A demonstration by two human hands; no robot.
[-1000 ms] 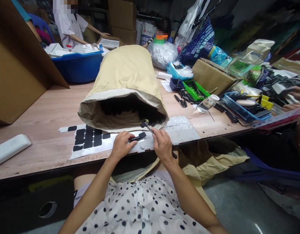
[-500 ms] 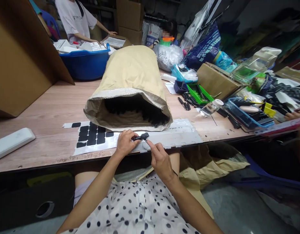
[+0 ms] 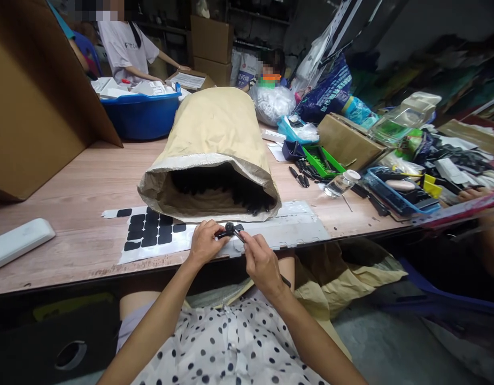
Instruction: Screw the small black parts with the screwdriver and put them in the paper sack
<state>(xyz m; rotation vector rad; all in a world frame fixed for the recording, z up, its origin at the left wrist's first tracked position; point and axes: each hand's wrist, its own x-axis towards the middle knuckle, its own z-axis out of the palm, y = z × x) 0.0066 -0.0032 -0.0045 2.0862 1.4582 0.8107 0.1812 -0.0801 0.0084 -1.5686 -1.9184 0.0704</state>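
My left hand [image 3: 204, 243] pinches a small black part [image 3: 226, 232] flat against a grey sheet [image 3: 287, 229] at the table's front edge. My right hand [image 3: 260, 262] grips a small hammer [image 3: 234, 231], its head resting on the black part. Directly behind the hands lies a big tan paper sack [image 3: 211, 144] on its side, mouth open toward me, dark pieces inside. To the left is a white backing sheet with several black adhesive pads [image 3: 149, 233].
A large cardboard box [image 3: 34, 96] stands at left and a white bar [image 3: 16, 242] lies near the edge. A blue tub [image 3: 140, 115], a green tray [image 3: 322, 159], a clear bottle [image 3: 341, 183] and cluttered bins fill the back and right. Other people work behind.
The hammer head came down from in front of the sack mouth onto the black part. My right hand moved down and toward my left hand.
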